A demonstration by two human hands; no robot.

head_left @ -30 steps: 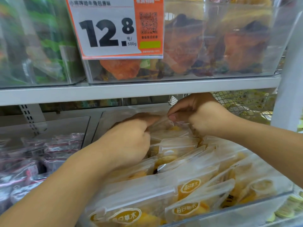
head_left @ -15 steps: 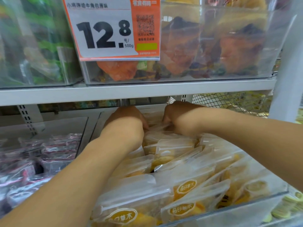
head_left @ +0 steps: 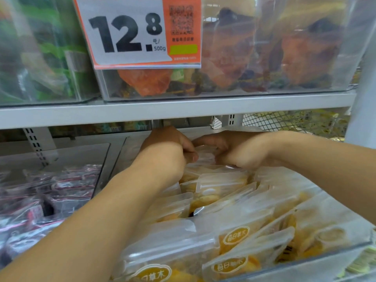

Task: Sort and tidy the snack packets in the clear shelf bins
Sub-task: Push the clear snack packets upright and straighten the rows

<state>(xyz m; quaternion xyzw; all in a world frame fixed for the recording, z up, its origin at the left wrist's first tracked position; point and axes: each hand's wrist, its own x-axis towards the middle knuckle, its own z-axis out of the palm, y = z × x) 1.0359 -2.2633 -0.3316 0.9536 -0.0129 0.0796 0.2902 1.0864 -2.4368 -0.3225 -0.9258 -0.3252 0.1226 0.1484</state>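
A clear shelf bin (head_left: pixel 317 263) on the lower shelf is packed with several frosted packets of yellow snacks (head_left: pixel 236 239), standing in rows. Both hands reach to the back of this bin, under the upper shelf. My left hand (head_left: pixel 168 151) has its fingers curled onto the top edge of a rear frosted packet (head_left: pixel 205 157). My right hand (head_left: pixel 234 149) pinches the same packet's top from the right side. The fingertips of both hands are partly hidden behind the packets.
The grey upper shelf edge (head_left: pixel 183 110) runs just above my hands. On it stands a clear bin of orange snacks (head_left: pixel 284 58) with a 12.8 price tag (head_left: pixel 138 33) and a bin of green packets (head_left: pixel 40 49). A bin of dark pink-trimmed packets (head_left: pixel 50 196) sits lower left.
Both hands have pushed deeper toward the back of the bin, carrying the frosted packet rearward and down among the rear rows. The view has shifted slightly closer.
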